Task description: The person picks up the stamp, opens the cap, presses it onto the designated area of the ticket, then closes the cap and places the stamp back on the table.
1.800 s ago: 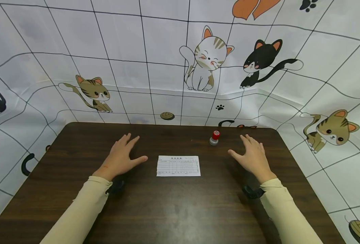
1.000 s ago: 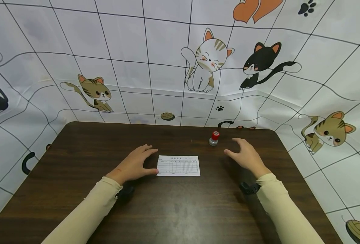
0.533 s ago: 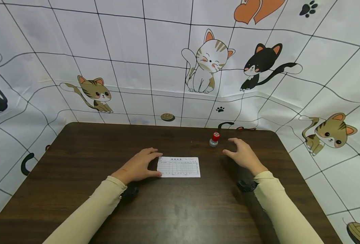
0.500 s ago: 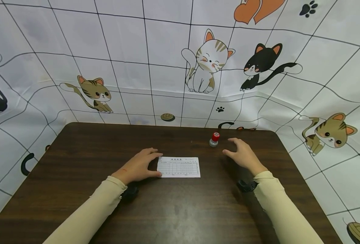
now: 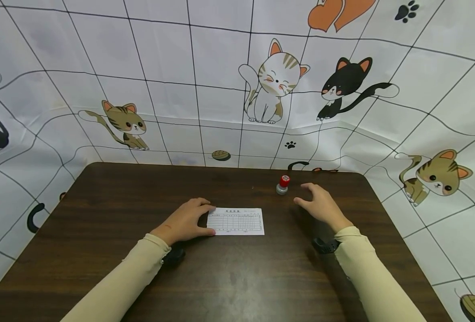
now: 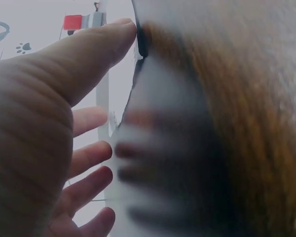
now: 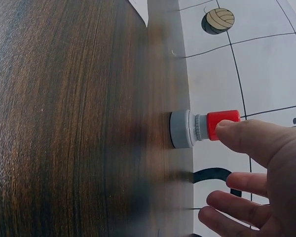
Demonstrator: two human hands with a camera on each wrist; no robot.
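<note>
Counter (image 5: 60, 241): dk wood, runs full width; cat-print backdrop (image 5: 161, 53) behind.
L sleeve (image 5: 120, 277): lt yellow, down to wrist.
L hand (image 5: 185, 221): at slip's L end. Thumb tip at near L corner, index tip at far L corner, wide gap btwn. Other fingers loosely extended per L wrist cam. Nothing gripped; can't tell how hard it presses, if at all.
Paper slip (image 5: 237, 222): flat on counter, approx ctr, long side L-R. Printed header + grid. Done, I'd say: slip laid out, L hand placed on its end. No added mark visible, but print's too small to be sure.
Red-topped stamp (image 5: 283, 185): upright on counter, gray base down, R of slip and farther back, apart from it. Not picked up yet, so early stage IMO; all handling of it is left.
R hand (image 5: 322, 205): just R of stamp, thumb + fingers apart, slightly bent, gap facing it. Holds nothing. R wrist cam overlaps thumb w/ red top, but head view shows clearance. Grip not made yet.
R sleeve (image 5: 376, 277): same lt yellow.
</note>
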